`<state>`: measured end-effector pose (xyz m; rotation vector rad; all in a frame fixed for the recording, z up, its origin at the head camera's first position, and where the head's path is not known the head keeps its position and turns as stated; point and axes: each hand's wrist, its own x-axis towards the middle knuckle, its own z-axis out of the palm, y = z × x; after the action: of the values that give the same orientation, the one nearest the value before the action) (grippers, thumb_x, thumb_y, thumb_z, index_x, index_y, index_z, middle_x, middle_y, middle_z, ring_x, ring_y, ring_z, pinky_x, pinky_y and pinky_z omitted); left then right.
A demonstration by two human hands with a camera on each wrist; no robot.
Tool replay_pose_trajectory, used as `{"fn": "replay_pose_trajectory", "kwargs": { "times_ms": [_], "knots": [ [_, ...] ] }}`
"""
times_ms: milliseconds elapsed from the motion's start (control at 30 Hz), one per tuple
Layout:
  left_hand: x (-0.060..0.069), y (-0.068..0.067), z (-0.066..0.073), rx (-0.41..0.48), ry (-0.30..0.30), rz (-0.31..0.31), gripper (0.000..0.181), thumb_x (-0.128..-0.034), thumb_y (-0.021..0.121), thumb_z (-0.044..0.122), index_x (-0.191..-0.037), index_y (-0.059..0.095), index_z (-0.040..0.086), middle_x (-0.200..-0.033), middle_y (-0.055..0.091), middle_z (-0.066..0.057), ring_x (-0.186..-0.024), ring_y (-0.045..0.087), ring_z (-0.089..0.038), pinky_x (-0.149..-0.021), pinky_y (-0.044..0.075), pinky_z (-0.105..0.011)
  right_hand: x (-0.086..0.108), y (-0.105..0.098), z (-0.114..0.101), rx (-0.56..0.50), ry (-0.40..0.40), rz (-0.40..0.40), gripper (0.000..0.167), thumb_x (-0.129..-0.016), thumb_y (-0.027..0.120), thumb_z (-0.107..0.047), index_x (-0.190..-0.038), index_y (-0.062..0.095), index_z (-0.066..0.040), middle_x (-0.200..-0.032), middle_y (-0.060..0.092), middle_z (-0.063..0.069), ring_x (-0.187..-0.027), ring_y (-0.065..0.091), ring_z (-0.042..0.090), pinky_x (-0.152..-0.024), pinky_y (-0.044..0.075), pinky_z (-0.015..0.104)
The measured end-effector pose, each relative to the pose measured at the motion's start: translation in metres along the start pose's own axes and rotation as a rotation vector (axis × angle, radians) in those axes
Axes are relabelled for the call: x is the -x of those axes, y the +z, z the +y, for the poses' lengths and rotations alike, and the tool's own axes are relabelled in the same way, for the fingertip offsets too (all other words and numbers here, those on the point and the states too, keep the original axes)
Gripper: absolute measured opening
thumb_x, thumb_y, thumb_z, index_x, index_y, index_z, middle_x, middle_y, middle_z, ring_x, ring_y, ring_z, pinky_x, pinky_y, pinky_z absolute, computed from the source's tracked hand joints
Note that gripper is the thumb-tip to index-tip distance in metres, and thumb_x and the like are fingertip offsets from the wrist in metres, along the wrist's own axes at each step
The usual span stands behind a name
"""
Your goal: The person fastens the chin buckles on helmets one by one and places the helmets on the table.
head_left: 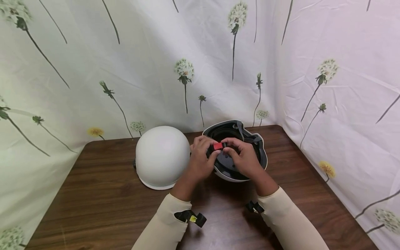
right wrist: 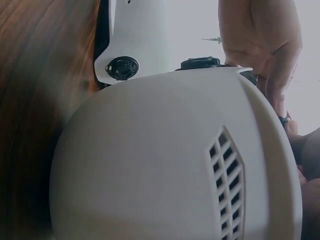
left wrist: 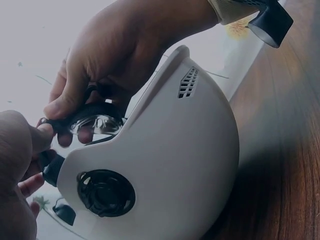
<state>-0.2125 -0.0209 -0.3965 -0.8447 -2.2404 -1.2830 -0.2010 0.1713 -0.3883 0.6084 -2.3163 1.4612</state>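
A white helmet [head_left: 232,180] lies upside down at the table's back, its dark padded inside facing up. Over its opening, both hands hold a black strap buckle with a red part [head_left: 218,146]. My left hand [head_left: 201,156] pinches the buckle's left end and my right hand [head_left: 245,157] pinches its right end. In the left wrist view the helmet shell [left wrist: 170,155] shows a round black side piece [left wrist: 106,193], with fingers of both hands meeting at the strap. The right wrist view shows the shell [right wrist: 145,150] with a slotted vent [right wrist: 227,185]; the buckle is mostly hidden there.
A second white helmet [head_left: 163,156] stands dome up just left of the hands. Both are on a dark brown wooden table [head_left: 103,194]. Fabric [head_left: 150,69] printed with dandelions hangs behind and at the sides. Black straps with small devices [head_left: 191,217] are on both sleeves.
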Motion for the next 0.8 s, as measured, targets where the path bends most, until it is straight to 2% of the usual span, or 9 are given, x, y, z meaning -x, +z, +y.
{"fn": "replay_pose_trajectory", "kwargs": {
  "times_ms": [167,367,600,800],
  "knots": [
    [0.0001,0.0004,0.0000,-0.005,-0.001,0.001,0.025,-0.0972,0.075,0.011,-0.119,0.068,0.001,-0.119,0.070,-0.015,-0.130,0.046,-0.036,-0.099,0.032,-0.061,-0.0001,-0.0010,-0.0005,-0.003,0.013,-0.007,0.021,-0.098,0.071,-0.011,-0.119,0.073,-0.007,-0.095,0.075,0.014,-0.084,0.069,0.025,-0.077,0.056,0.021],
    [-0.0004,-0.0004,0.0003,-0.001,-0.008,0.001,0.026,-0.0967,0.076,0.011,-0.119,0.068,0.001,-0.119,0.069,-0.015,-0.130,0.045,-0.037,-0.101,0.030,-0.062,-0.0005,-0.0027,0.0000,-0.004,0.005,-0.018,0.022,-0.099,0.071,-0.012,-0.120,0.073,-0.008,-0.095,0.074,0.009,-0.085,0.069,0.025,-0.077,0.056,0.022],
    [-0.0006,-0.0029,-0.0004,-0.017,-0.036,-0.001,0.028,-0.0956,0.078,0.013,-0.120,0.069,0.002,-0.120,0.070,-0.014,-0.132,0.044,-0.037,-0.107,0.027,-0.064,-0.0018,-0.0038,-0.0003,-0.008,0.031,-0.036,0.023,-0.099,0.071,-0.012,-0.121,0.072,-0.010,-0.096,0.075,0.010,-0.085,0.068,0.024,-0.071,0.053,0.024],
    [-0.0020,-0.0045,-0.0016,-0.020,-0.044,-0.010,0.032,-0.0947,0.079,0.013,-0.123,0.068,0.003,-0.122,0.069,-0.014,-0.131,0.043,-0.036,-0.106,0.027,-0.064,-0.0031,-0.0067,0.0000,0.019,0.038,-0.035,0.026,-0.099,0.072,-0.012,-0.124,0.072,-0.010,-0.102,0.075,0.007,-0.087,0.068,0.021,-0.071,0.053,0.027]
  ]
}}
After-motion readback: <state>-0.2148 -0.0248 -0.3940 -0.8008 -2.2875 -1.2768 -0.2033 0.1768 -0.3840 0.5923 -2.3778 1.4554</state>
